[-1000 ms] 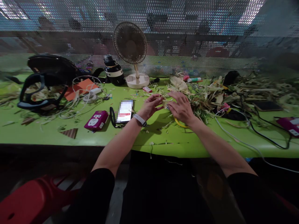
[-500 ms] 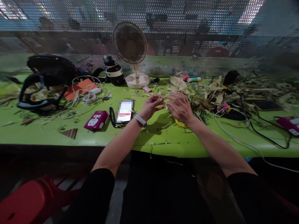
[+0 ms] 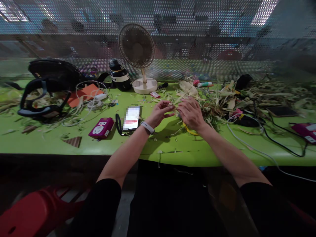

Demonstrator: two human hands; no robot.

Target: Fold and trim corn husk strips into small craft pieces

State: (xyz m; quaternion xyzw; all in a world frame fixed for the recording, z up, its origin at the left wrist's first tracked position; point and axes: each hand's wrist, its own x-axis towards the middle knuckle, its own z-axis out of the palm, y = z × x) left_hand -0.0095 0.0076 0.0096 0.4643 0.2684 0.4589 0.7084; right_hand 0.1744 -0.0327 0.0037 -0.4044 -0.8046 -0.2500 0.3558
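My left hand [image 3: 161,113], with a pale band on its wrist, is raised over the green table. Its thumb and forefinger pinch the end of a thin pale husk strip [image 3: 171,104]. Facing it, close by on the right, is my right hand [image 3: 192,113], back turned up and fingers curled in. Its fingertips are hidden, so what they hold cannot be made out. A yellow loop [image 3: 189,130] shows on the table under the right hand. Just behind it lies a broad dry corn husk [image 3: 189,88].
A heap of dry husks [image 3: 222,98] with cables spreads to the right. To the left are a phone [image 3: 132,118], a purple power socket block [image 3: 101,128] and a black headset [image 3: 44,98]. A fan [image 3: 145,86] and a bottle [image 3: 120,77] stand behind, before a perforated metal screen [image 3: 185,42].
The fingers of my right hand have curled in more. My left hand stays pinched in nearly the same place. Things on the table have not moved.
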